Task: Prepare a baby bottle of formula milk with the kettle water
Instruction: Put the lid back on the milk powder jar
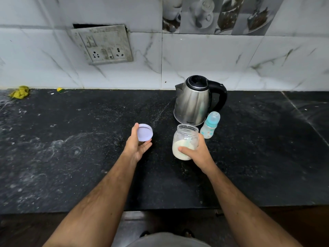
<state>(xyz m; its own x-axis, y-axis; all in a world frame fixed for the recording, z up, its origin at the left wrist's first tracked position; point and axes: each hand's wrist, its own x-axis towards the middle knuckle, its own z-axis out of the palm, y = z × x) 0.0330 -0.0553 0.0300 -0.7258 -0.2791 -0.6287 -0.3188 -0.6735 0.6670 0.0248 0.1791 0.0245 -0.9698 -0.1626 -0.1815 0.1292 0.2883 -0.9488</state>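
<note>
Our right hand wraps the jar low on its body, thumb across the front, holding it on or just above the counter, near the kettle. The jar looks like clear, stiff plastic, likely light with only its lower half filled with pale powder, so a mid-body grip should do; the smooth wall could slip, and with the mouth open a tilt would spill powder. Our left hand pinches the round lilac lid by its edge between thumb and fingers, to the jar's left. The bottle, pale blue, capped and small, stands just right of the jar, beside the kettle; it should tip easily.
</note>
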